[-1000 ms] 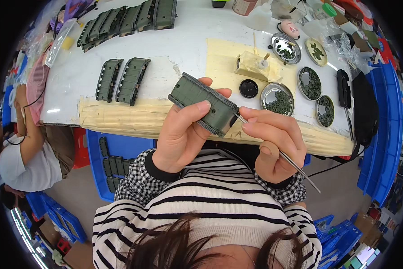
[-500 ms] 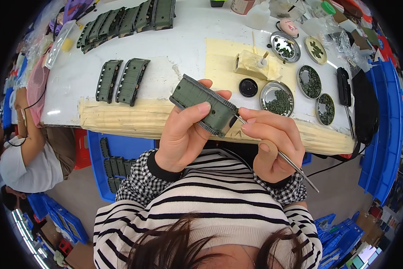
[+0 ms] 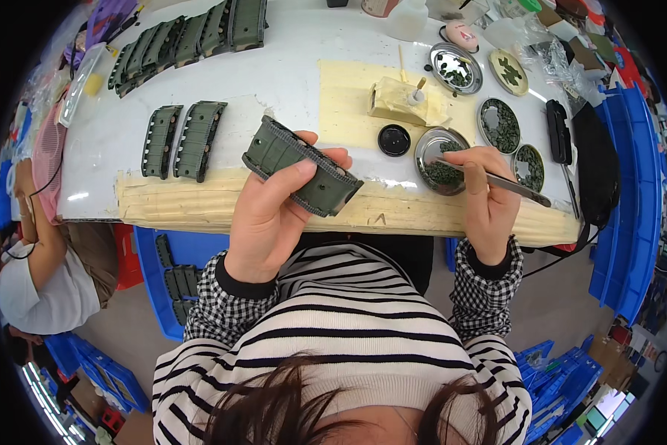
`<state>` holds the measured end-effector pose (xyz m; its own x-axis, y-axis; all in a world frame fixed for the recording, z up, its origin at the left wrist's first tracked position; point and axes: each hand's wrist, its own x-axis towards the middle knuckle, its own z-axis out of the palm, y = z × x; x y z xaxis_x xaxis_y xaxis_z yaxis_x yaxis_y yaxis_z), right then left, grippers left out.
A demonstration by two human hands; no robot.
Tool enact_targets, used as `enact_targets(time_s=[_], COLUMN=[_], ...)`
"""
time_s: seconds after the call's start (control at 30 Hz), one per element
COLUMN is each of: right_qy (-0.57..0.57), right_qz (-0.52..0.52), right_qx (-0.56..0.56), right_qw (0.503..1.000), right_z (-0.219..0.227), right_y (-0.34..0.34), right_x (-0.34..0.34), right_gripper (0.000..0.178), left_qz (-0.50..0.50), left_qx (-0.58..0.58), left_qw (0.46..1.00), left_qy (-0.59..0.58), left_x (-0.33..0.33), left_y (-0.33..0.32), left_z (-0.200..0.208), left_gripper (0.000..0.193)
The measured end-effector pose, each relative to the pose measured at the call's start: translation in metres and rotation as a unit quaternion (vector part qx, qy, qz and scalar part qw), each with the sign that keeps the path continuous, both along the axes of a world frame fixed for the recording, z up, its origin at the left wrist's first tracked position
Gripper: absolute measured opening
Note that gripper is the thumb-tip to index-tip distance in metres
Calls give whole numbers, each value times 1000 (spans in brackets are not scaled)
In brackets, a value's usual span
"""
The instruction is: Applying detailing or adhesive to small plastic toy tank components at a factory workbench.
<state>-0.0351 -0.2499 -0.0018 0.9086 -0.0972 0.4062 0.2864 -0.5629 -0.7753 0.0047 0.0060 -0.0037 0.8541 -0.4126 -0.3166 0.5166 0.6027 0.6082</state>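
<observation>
In my left hand (image 3: pixel 274 200) is a curved dark green part (image 3: pixel 283 167) with ridged edges, tilted above the table's padded front edge. The thumb presses on its face and the fingers curl behind. My right hand (image 3: pixel 491 200) grips metal tweezers (image 3: pixel 513 187), their tips over a round metal dish (image 3: pixel 427 152) of small dark green pieces (image 3: pixel 442 173). Whether the tips hold a piece is too small to tell. Two similar green parts, one narrower (image 3: pixel 160 142) and one wider (image 3: pixel 198 141), lie on the table to the left.
A row of green parts (image 3: pixel 192 38) lies at the back left. Beyond the dish stand a pale block holding a small bottle (image 3: pixel 396 102), a black cap (image 3: pixel 394 139) and more dishes (image 3: pixel 499 122). A blue crate (image 3: pixel 152 271) sits below the table; another person's arm (image 3: pixel 40 215) is at left.
My right hand has moved the tweezers away from the green part, rightward to the metal dish. My left hand has shifted slightly left with the part. The whole view has shifted a little.
</observation>
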Motion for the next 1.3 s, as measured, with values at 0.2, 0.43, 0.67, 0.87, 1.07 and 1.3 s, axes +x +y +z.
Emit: enact_targets(time_s=[0.2, 0.43, 0.67, 0.87, 1.07, 1.3], right_qy=[19, 4, -5, 33, 3, -141], right_qz=[13, 10, 73, 200, 211, 214], right_qx=[-55, -91, 75, 178, 115, -235], right_qw=[998, 996, 994, 963, 971, 938], right_z=[-2, -5, 18, 28, 29, 44], right_y=[-1, -1, 14, 28, 35, 43], right_x=[2, 4, -1, 12, 11, -8], right_gripper=[10, 11, 20, 26, 23, 39], left_qz=[-16, -21, -133, -213, -203, -188], left_qx=[47, 80, 108, 79, 48, 38], left_qw=[999, 994, 974, 963, 972, 979], left_qy=[-11, -76, -147, -147, -111, -75], left_x=[-1, -5, -2, 3, 3, 4], left_y=[-9, -17, -17, -24, -22, -21], left_z=[6, 15, 3, 10, 12, 6], left_gripper=[48, 52, 18, 26, 26, 24])
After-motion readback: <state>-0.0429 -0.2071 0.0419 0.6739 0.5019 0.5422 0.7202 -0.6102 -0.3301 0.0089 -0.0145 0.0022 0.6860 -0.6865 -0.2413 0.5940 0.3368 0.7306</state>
